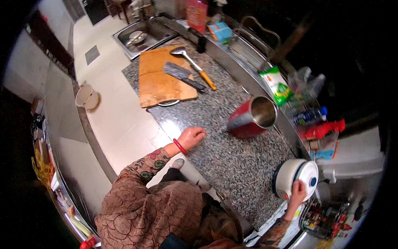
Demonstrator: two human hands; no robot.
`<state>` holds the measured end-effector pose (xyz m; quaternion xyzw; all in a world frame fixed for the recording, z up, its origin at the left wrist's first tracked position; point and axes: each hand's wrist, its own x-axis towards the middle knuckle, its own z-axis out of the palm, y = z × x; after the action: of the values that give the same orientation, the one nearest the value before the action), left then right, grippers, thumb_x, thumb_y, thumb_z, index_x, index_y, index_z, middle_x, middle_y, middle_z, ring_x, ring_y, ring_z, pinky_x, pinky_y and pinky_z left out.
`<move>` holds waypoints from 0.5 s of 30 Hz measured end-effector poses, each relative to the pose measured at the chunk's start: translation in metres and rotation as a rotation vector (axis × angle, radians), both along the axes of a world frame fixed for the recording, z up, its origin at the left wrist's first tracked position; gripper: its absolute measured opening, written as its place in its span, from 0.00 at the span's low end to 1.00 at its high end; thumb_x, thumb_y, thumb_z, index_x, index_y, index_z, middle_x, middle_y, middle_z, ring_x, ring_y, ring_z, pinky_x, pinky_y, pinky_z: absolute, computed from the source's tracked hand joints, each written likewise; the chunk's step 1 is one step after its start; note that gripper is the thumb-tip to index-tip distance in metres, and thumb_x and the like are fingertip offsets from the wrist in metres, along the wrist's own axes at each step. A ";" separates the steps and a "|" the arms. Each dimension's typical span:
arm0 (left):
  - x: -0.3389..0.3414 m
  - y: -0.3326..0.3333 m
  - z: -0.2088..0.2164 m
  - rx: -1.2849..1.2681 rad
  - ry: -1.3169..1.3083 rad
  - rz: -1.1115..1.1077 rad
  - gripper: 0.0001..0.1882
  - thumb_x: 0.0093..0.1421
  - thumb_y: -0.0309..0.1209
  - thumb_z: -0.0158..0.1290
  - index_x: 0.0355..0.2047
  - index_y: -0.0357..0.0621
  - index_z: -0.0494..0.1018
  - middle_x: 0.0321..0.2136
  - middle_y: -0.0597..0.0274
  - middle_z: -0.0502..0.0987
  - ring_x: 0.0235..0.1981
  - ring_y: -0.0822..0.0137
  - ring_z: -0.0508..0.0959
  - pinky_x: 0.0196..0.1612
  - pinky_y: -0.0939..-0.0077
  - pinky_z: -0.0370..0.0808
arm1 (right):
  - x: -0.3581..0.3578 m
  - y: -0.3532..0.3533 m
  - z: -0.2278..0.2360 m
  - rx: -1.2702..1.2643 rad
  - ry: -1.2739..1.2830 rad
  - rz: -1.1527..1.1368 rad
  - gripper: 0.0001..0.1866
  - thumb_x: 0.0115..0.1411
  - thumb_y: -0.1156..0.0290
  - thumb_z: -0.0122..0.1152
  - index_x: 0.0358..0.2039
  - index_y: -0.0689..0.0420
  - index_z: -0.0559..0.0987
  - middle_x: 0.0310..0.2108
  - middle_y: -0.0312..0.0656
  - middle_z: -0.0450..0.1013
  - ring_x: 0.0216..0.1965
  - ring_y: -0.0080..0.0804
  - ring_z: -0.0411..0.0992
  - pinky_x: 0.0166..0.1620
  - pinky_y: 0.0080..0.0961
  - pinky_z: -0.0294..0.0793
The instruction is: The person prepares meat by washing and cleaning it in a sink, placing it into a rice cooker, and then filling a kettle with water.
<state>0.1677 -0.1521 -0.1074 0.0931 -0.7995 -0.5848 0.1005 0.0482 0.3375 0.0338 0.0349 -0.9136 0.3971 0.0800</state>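
Observation:
My left hand [192, 137], a red bangle at its wrist, hovers by the counter's near edge with its fingers curled and nothing visible in them. Over at the lower right, my right hand [297, 191] is at the white electric pot [286, 176], its bent fingers against the edge of the white lid [306, 171], beside the blue knob [313, 181]. What those fingers pinch, if anything, is hidden. A tall red container [241, 121] with a metal inside stands on the counter between my hands, its mouth tilted toward the right in this view.
On the speckled counter [215, 153] a wooden cutting board [155, 79] bears a cleaver [178, 71]; a spatula [194, 64] lies partly over it. Beyond is a sink [128, 41] with a bowl. Bottles and packets, including a green-white bag [275, 85], line the back ledge. A bucket [87, 97] stands left.

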 end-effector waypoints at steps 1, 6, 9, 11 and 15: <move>0.007 -0.010 0.000 0.101 -0.035 0.024 0.10 0.56 0.31 0.47 0.32 0.36 0.70 0.20 0.62 0.74 0.21 0.71 0.73 0.25 0.79 0.70 | 0.013 -0.028 -0.008 -0.036 -0.082 0.025 0.08 0.54 0.72 0.54 0.31 0.62 0.73 0.22 0.33 0.67 0.25 0.19 0.63 0.30 0.17 0.65; 0.055 -0.085 0.026 0.664 -0.285 0.127 0.09 0.57 0.32 0.45 0.32 0.39 0.70 0.18 0.63 0.72 0.18 0.74 0.71 0.22 0.83 0.68 | 0.080 -0.171 -0.068 -0.218 -0.309 0.282 0.07 0.55 0.73 0.51 0.31 0.63 0.73 0.23 0.34 0.68 0.23 0.17 0.65 0.26 0.14 0.64; 0.089 -0.133 0.025 0.989 -0.180 0.313 0.07 0.56 0.30 0.44 0.28 0.42 0.69 0.15 0.65 0.71 0.14 0.73 0.70 0.20 0.82 0.68 | 0.107 -0.245 -0.085 -0.509 -0.580 0.308 0.07 0.56 0.74 0.49 0.33 0.64 0.72 0.23 0.37 0.70 0.22 0.20 0.67 0.25 0.15 0.66; 0.114 -0.153 0.026 1.201 -0.079 0.358 0.07 0.56 0.30 0.43 0.26 0.42 0.69 0.15 0.65 0.70 0.14 0.72 0.70 0.20 0.81 0.68 | 0.110 -0.272 -0.103 -0.539 -0.650 0.386 0.08 0.57 0.74 0.47 0.34 0.63 0.72 0.23 0.39 0.70 0.20 0.21 0.66 0.24 0.15 0.66; 0.170 -0.179 0.024 1.358 -0.034 0.429 0.08 0.55 0.30 0.43 0.25 0.41 0.69 0.15 0.65 0.71 0.14 0.72 0.70 0.20 0.79 0.69 | 0.101 -0.333 -0.122 -0.629 -0.667 0.432 0.08 0.57 0.73 0.46 0.32 0.64 0.71 0.21 0.37 0.68 0.18 0.20 0.64 0.21 0.13 0.63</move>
<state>0.3380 -0.3309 -0.0832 0.2996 -0.2242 -0.9194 0.1208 0.1489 0.0046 -0.0881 0.0689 -0.6975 0.6502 -0.2934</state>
